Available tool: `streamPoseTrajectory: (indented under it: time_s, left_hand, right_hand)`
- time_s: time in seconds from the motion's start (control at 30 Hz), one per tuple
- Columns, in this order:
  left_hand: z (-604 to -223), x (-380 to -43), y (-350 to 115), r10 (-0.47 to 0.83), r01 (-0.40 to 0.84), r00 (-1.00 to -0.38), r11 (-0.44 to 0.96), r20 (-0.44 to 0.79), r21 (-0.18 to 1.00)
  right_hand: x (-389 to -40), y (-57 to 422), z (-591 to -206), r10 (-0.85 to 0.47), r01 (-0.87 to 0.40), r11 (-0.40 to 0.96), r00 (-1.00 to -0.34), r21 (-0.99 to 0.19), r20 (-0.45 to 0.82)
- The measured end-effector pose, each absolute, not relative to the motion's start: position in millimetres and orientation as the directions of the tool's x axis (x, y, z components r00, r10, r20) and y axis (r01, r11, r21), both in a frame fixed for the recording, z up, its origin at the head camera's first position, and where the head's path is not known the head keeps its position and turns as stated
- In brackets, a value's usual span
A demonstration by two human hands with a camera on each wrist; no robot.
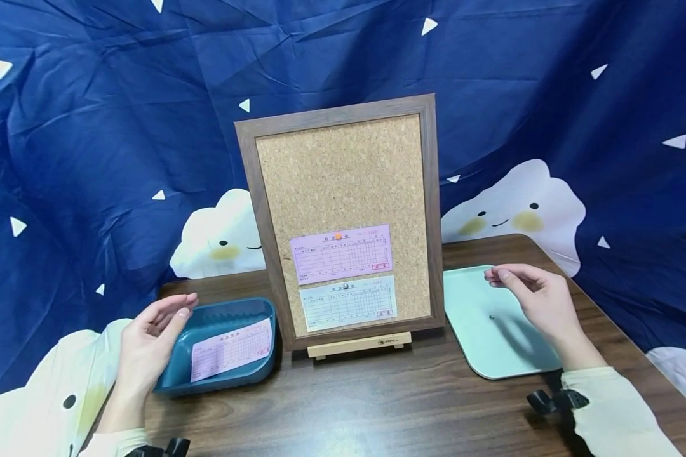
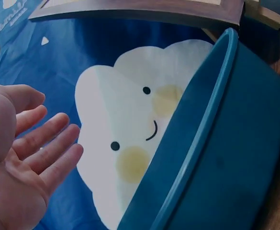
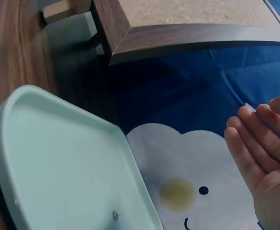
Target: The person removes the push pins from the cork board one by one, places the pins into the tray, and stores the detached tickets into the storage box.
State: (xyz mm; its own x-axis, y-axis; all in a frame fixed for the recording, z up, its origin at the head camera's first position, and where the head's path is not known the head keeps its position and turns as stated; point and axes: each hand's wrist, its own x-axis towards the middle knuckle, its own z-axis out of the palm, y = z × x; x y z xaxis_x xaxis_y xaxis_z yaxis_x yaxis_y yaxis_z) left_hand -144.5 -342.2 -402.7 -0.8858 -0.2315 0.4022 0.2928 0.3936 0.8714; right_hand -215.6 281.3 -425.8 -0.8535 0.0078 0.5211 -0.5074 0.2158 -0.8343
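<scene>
Head view: we count three receipts: a pink receipt [image 1: 320,260] above a white receipt [image 1: 326,311], held low on the corkboard [image 1: 343,178] by an orange pushpin [image 1: 338,237] and a grey pushpin [image 1: 345,287], long axes running left-right; a second pink receipt [image 1: 223,357] lies in the left teal basin [image 1: 225,382], right end angled farther. The right mint tray [image 1: 469,298] contains one pin [image 1: 491,317]. We see the left hand [image 1: 148,339] near the basin, the right hand [image 1: 540,301] near the tray, both empty, fingers loose.

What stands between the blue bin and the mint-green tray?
The framed corkboard on its wooden stand stands between the blue bin and the mint-green tray, with brown table in front; the head view shows it.
</scene>
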Motion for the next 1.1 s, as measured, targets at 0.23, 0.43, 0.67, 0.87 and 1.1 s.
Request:
streamPoseTrajectory:
  time_s: [0.23, 0.43, 0.67, 0.87, 1.1]
  left_hand:
    - [-397, -150, -329, -0.185, 0.301, -0.891, 0.442, 0.414, 0.845]
    - [-392, -155, -319, -0.167, 0.325, -0.891, 0.418, 0.423, 0.849]
    - [-390, -160, -308, -0.125, 0.355, -0.888, 0.425, 0.442, 0.833]
    - [-389, -166, -299, -0.095, 0.415, -0.872, 0.374, 0.480, 0.829]
    - [-389, -168, -291, -0.063, 0.430, -0.875, 0.355, 0.481, 0.830]
  right_hand:
    - [-216, 274, -417, -0.005, -0.528, 0.235, -0.841, -0.816, 0.542]
    - [-218, 266, -407, -0.025, -0.541, 0.268, -0.831, -0.798, 0.555]
    - [-221, 253, -397, -0.076, -0.553, 0.305, -0.825, -0.775, 0.559]
    - [-222, 243, -390, -0.081, -0.563, 0.313, -0.818, -0.765, 0.569]
    - [-225, 232, -385, -0.088, -0.572, 0.298, -0.813, -0.764, 0.575]
